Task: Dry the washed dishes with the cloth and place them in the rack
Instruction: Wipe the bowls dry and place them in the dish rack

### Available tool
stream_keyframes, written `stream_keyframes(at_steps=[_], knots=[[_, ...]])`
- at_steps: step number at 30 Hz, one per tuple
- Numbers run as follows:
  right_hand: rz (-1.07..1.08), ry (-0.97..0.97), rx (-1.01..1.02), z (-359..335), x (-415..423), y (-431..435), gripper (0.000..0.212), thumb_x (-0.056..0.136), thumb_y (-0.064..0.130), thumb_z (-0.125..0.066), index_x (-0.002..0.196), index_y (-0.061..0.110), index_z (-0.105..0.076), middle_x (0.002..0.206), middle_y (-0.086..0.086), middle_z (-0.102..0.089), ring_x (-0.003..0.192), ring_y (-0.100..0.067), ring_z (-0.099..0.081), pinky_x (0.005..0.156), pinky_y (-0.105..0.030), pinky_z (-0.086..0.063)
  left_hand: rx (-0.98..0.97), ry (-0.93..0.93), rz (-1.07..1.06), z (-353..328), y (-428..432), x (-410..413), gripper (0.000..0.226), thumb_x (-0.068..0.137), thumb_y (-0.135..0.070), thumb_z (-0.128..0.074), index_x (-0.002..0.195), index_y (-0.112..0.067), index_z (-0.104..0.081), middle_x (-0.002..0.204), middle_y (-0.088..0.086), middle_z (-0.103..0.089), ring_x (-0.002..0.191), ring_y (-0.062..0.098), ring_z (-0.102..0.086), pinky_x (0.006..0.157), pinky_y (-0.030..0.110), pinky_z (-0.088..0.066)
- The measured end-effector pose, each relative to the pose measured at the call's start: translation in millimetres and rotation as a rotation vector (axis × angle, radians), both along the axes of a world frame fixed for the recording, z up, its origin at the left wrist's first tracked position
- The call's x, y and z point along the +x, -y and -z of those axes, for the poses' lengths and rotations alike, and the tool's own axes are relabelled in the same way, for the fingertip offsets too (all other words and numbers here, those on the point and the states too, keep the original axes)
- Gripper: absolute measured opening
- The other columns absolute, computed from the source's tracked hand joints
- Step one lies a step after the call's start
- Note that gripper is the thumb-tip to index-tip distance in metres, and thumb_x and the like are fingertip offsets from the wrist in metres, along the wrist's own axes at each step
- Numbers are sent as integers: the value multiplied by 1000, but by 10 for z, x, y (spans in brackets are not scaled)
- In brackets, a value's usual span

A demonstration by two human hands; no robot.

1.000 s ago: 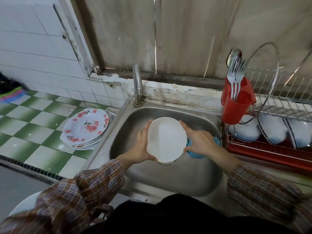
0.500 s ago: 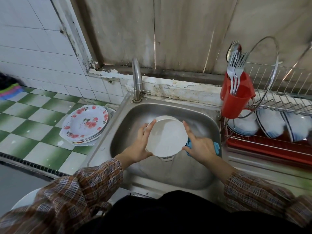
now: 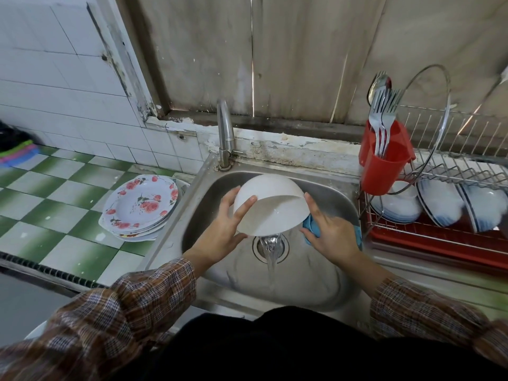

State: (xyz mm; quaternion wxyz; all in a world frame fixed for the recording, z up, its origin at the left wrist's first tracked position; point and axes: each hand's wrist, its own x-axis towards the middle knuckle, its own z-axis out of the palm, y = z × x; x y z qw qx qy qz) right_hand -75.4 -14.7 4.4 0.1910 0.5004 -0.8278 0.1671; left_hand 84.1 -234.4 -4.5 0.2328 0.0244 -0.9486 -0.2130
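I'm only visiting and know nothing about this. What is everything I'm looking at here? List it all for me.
white bowl: one, white, tipped over the sink, water spilling out
blue cloth: one, blue, in the right hand
sink: one, steel, centre
tap: one, steel, behind the sink
floral plates: a stack, white with red flowers, left of the sink
counter: one, green and white checks, left
cutlery holder: one, red, holding forks and a spoon
dish rack: one, wire over a red tray, right of the sink
racked dishes: several, white, dark-rimmed, standing in the dish rack
left hand: on the white bowl's left side
right hand: on its right side
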Motion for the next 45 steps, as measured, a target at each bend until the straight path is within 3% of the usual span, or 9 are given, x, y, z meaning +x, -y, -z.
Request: stream_keyframes(at_steps=[9,16,20,22,24,27,36,41,45], knots=[[19,75,-87,-28,-27,79,106,62,25,-92,145,11,-28,60,-4,-59,38,-14,-43,43,-18,-27,-171,-166,18,-233,106,-43,116,60,0,-89,144,-39,-20,144,14,-22,120,41,-49,90,46,-54],[82,260,-50,-195,10,95,113,75,38,-82,153,38,-1,68,-1,-65,43,-2,-39,43,-16,-31,75,15,54,-382,86,-15,132,57,-22,-94,146,-54,-2,138,7,-22,120,11,-31,111,38,-37],[35,728,-142,-388,68,135,114,72,24,-85,141,56,-1,134,5,-58,115,-21,-58,98,-34,-46,412,50,68,-460,27,-24,128,54,-46,-91,148,-53,-4,140,1,-26,129,-4,-26,108,8,-24],[-50,871,-208,-479,65,168,113,66,16,-88,141,55,-14,141,16,-47,131,-16,-46,110,-40,-38,525,-49,-14,-515,-26,-37,107,59,-55,-83,144,-57,-18,140,-4,-34,134,8,-30,112,27,-31],[-109,941,-229,-508,67,187,109,64,14,-89,141,53,-22,140,21,-45,132,-11,-45,112,-39,-35,633,-168,-72,-601,-89,-60,76,71,-55,-73,134,-62,-32,138,-13,-43,132,15,-39,108,41,-38],[-160,1023,-280,-599,71,200,102,64,10,-89,139,49,-32,139,24,-46,128,-1,-47,109,-29,-36,882,-273,-51,-799,-184,-94,40,89,-39,-57,127,-49,-48,123,-29,-55,113,-4,-54,85,21,-52],[256,726,-1024,-1256,313,311,27,85,21,-73,108,26,-60,97,16,-65,86,13,-59,74,-8,-48,857,-363,-186,-1077,-332,-137,34,98,-49,-35,131,-54,-41,136,-18,-44,119,-16,-42,93,15,-41],[185,1265,-1168,-1457,639,715,18,99,24,-52,83,17,-56,79,2,-58,70,-7,-56,62,-20,-46,628,-363,-165,-1068,-568,-183,48,95,-55,-32,140,-45,-42,136,-7,-47,126,-9,-40,101,11,-32],[-206,1545,-738,-1226,830,931,19,95,21,-50,107,10,-61,104,-6,-67,100,-18,-63,86,-28,-49,590,-404,-139,-1175,-653,-245,40,97,-47,-34,134,-49,-47,134,1,-53,128,10,-47,108,30,-36]])
